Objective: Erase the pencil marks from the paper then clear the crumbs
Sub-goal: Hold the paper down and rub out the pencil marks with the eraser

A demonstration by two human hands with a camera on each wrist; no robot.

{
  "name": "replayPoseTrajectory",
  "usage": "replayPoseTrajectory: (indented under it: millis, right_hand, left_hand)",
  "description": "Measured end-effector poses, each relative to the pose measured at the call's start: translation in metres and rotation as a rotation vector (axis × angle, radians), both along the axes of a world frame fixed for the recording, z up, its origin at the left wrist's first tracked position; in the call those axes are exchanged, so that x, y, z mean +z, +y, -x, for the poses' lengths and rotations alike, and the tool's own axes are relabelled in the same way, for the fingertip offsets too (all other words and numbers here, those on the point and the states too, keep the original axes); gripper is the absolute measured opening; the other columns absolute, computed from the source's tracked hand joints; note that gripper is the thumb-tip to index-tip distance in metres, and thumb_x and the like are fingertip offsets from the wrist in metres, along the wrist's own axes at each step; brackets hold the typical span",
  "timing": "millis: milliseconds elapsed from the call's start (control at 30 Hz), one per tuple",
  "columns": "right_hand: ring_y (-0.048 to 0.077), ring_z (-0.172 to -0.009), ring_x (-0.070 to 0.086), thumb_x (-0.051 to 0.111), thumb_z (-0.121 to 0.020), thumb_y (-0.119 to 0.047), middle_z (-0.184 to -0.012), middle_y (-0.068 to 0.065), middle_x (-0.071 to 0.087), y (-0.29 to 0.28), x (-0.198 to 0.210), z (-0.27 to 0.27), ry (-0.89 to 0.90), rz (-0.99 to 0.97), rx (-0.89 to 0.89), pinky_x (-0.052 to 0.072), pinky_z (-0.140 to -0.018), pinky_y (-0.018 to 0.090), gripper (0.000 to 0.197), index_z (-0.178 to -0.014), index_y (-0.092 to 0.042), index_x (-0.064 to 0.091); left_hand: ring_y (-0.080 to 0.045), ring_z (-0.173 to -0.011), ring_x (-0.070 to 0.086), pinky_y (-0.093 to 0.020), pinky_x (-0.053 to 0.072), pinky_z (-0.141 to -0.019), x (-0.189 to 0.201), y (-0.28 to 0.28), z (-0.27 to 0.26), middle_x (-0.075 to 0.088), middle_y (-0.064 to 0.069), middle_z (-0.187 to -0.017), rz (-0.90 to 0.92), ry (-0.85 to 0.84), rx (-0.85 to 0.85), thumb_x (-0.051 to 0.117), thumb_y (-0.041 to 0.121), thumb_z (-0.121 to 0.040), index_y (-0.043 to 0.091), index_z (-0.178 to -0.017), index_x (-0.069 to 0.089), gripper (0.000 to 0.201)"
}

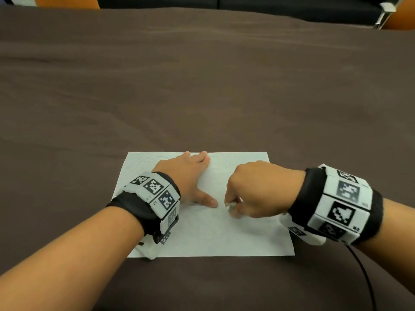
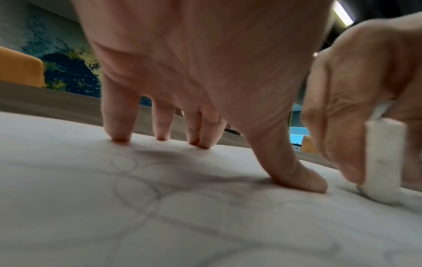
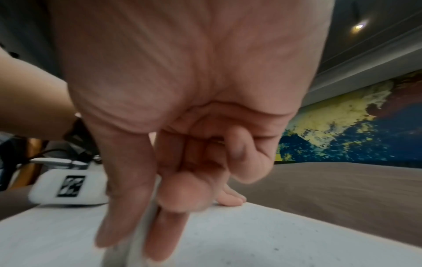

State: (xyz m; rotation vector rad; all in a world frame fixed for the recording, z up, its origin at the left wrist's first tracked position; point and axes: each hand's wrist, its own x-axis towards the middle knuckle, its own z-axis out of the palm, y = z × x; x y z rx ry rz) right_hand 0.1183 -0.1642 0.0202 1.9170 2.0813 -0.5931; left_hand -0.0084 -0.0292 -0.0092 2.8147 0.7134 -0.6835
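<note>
A white sheet of paper (image 1: 247,234) lies on the brown tablecloth, with faint looping pencil marks (image 2: 146,191) across it. My left hand (image 1: 190,176) lies flat on the sheet's left half, with straight fingers (image 2: 118,130) and thumb pressing it down. My right hand (image 1: 253,194) hovers over the sheet's middle and pinches a white eraser (image 2: 383,162) between thumb and fingers, its lower end on the paper just right of my left thumb. In the right wrist view the eraser (image 3: 134,240) shows as a pale blurred strip between the fingers. Small dark specks (image 3: 276,249) dot the paper nearby.
The brown tablecloth (image 1: 202,86) stretches far beyond the sheet on all sides. A black cable (image 1: 363,272) trails from my right wristband over the near right cloth. Orange chair backs (image 1: 67,2) and a dark sofa stand past the table's far edge.
</note>
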Motion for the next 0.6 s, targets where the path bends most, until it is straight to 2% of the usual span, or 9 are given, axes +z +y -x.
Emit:
replayPoseTrajectory:
  millis: [100,200,333,433,600]
  right_hand:
    - [0.02,-0.086,0.065,0.07,-0.087,-0.041,-0.092,-0.007,0.074,0.019,0.004,-0.012,0.05,-0.016,-0.134,0.058,-0.079,0.039,0.021,-0.101,-0.029,0.079]
    - [0.02,-0.082,0.065,0.073,-0.084,-0.039,-0.085,-0.006,0.073,0.036,0.004,-0.024,0.076,-0.086,-0.213,0.059,-0.076,0.04,0.014,-0.091,-0.029,0.08]
    - [0.026,-0.071,0.063,0.061,-0.087,-0.032,-0.079,0.004,0.072,0.025,-0.002,-0.013,0.003,-0.123,-0.113,0.057,-0.066,0.038,0.023,-0.084,-0.014,0.076]
    - [0.027,-0.068,0.058,0.057,-0.091,-0.032,-0.071,0.004,0.065,0.0,-0.004,0.004,0.023,-0.091,-0.001,0.053,-0.065,0.036,0.029,-0.072,-0.012,0.065]
    - [0.024,-0.075,0.064,0.059,-0.092,-0.035,-0.081,0.003,0.073,-0.014,-0.002,0.014,0.082,0.047,0.104,0.057,-0.072,0.038,0.026,-0.088,-0.015,0.076]
  left_hand:
    - [-0.015,-0.152,0.003,-0.047,0.033,-0.113,0.0,0.0,0.0,-0.004,0.02,-0.163,0.006,0.011,0.004,0.058,0.083,-0.069,0.028,-0.157,0.001,0.118]
    - [-0.016,-0.152,0.004,-0.048,0.035,-0.111,0.0,0.0,0.0,-0.003,0.02,-0.163,0.006,0.016,0.006,0.057,0.084,-0.069,0.029,-0.157,0.003,0.117]
    - [-0.015,-0.152,0.004,-0.047,0.035,-0.112,0.0,0.001,0.0,-0.004,0.02,-0.163,-0.002,0.013,0.006,0.057,0.085,-0.068,0.029,-0.157,0.002,0.119]
    - [-0.014,-0.151,0.007,-0.048,0.036,-0.111,0.0,0.0,0.0,-0.002,0.02,-0.163,-0.014,0.002,0.007,0.057,0.085,-0.068,0.028,-0.157,0.002,0.119]
    - [-0.013,-0.152,0.005,-0.047,0.034,-0.113,-0.001,-0.001,0.0,-0.003,0.021,-0.163,-0.026,0.011,0.013,0.056,0.084,-0.07,0.03,-0.157,0.001,0.117]
